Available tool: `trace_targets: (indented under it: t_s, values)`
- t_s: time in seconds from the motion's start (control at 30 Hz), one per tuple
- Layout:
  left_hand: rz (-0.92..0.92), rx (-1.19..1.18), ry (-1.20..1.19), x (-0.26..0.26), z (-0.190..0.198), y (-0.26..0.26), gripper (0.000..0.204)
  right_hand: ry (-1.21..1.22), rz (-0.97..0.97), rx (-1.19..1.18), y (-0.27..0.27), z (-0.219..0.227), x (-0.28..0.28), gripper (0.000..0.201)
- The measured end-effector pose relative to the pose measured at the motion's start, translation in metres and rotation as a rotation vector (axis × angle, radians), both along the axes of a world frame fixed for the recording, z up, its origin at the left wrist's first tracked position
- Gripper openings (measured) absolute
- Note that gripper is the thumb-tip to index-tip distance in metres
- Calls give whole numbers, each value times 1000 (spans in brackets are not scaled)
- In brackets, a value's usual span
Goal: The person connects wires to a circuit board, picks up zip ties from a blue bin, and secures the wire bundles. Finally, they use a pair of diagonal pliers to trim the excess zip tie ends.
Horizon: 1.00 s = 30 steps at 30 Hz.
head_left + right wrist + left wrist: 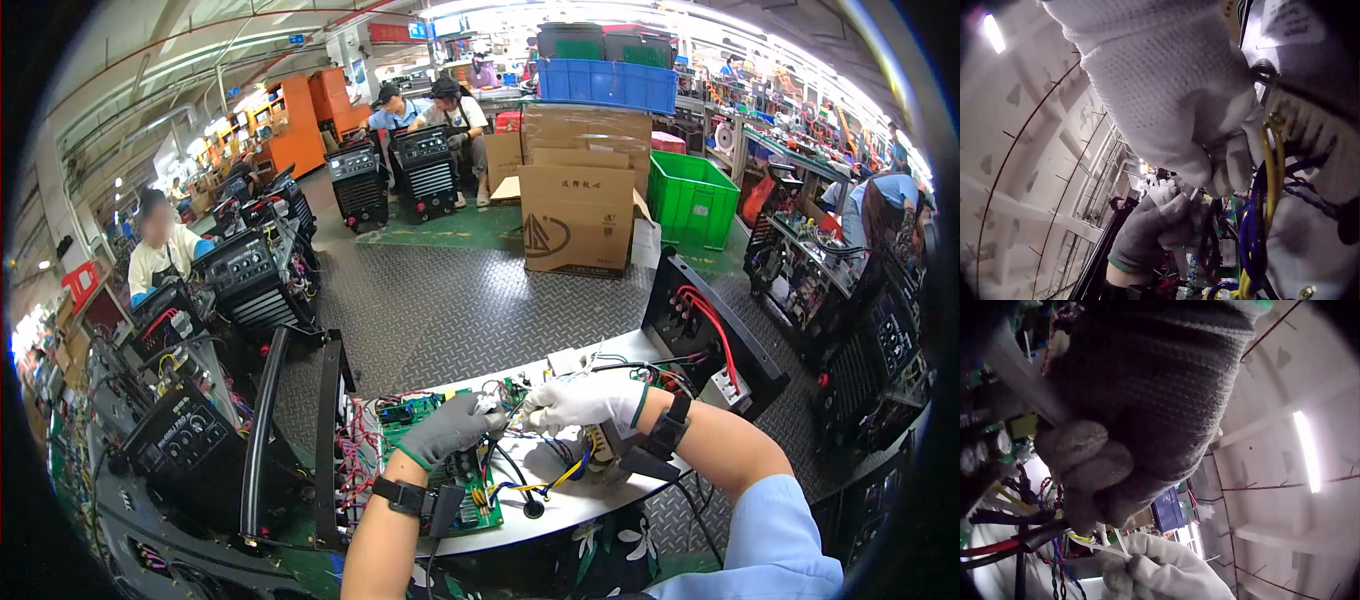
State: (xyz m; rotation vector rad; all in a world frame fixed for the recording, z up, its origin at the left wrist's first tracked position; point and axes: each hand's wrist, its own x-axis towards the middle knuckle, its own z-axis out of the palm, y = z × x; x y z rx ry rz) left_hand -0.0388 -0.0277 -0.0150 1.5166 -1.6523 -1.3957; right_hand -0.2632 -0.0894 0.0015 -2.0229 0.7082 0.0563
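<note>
My left hand in a grey glove (452, 430) is curled round small white plastic pieces (1161, 190), above the green circuit board (485, 514). Its fingertips are close to a black-sleeved cable (1044, 533) in the left wrist view. Just to the right, my white-gloved right hand (590, 402) pinches a thin white strip (1124, 545). The two hands are close together over the wiring. Yellow and blue wires (572, 474) hang below the right hand, beside a finned part. The fingers partly hide what they hold.
The open machine's white base (570, 512) lies under both hands, between a black panel with a handle (265, 430) and a black panel with red wires (715, 330). Beyond are cardboard boxes (575, 218), a green crate (690, 200), other machines and several people.
</note>
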Motion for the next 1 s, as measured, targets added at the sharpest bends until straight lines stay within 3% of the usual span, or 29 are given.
trace_targets:
  t_s: [0.67, 1.0]
  values:
    - [30, 16, 47, -2, 7, 7, 24, 111, -1, -111, 7, 17, 0, 35]
    - [-12, 14, 34, -2, 0, 3, 26, 68, -21, -206, 15, 24, 2, 28]
